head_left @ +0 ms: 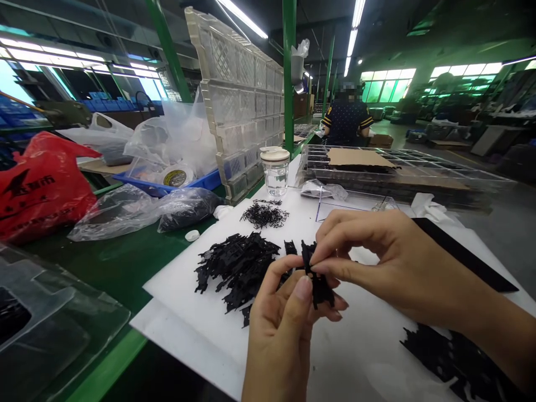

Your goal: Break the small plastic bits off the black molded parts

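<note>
My left hand (pixel 282 324) and my right hand (pixel 377 257) meet above a white foam sheet (pixel 188 290). Both pinch the same small black flat part (pixel 316 276), the left from below and the right from above. A pile of similar black parts (pixel 234 265) lies on the sheet just left of my hands. Farther back sits a smaller heap of thin black slivers (pixel 263 214). More black parts (pixel 452 352) lie under my right forearm at the lower right.
A clear jar with a white lid (pixel 275 169) stands behind the sheet. Stacked clear crates (pixel 238 95) lean at the back. Plastic bags (pixel 138 209), a red bag (pixel 37 184), clear trays (pixel 397 173), a black strip (pixel 464 254). Another person (pixel 347 120) stands far off.
</note>
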`<state>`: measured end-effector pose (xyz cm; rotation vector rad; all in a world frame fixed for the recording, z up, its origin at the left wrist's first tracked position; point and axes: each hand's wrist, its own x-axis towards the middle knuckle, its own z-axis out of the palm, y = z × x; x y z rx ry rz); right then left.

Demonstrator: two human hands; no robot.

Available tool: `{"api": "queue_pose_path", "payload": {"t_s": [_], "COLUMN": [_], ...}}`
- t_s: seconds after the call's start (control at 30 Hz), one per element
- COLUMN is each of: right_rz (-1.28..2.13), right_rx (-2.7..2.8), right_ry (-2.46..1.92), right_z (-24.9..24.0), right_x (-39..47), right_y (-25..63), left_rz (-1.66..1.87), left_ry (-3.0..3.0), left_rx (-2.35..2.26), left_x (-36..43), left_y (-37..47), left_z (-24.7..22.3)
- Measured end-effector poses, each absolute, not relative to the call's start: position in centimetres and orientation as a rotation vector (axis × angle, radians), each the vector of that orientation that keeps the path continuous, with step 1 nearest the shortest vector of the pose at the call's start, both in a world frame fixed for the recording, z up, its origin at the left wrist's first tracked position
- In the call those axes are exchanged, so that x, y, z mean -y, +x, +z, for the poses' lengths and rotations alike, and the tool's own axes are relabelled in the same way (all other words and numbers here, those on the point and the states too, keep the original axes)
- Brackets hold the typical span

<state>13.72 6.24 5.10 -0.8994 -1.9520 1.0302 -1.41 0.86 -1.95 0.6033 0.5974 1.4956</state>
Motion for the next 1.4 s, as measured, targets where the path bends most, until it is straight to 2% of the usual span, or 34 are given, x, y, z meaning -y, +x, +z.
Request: {"api": "queue_pose_path", "payload": {"t_s": [0.77, 1.2, 1.4], "right_rz": [0.972, 1.206, 1.175], "right_rx": [1.893, 1.759, 1.772], "right_ry": [-0.873, -0.844, -0.83], "right_z": [3.6, 3.3, 3.4], "right_x": [-6.4, -6.9, -7.0], "right_y": [13.2, 13.1, 13.2], "left_rz": [1.503, 1.489, 1.487], "left_ry": [0.631, 0.566, 0.575], "left_rx": [-0.656, -0.663, -0.651], "left_x": [-0.6, -0.7, -0.6], "left_y": [-1.5, -1.4, -1.4], "left_z": [-1.5, -1.6, -1.4]}}
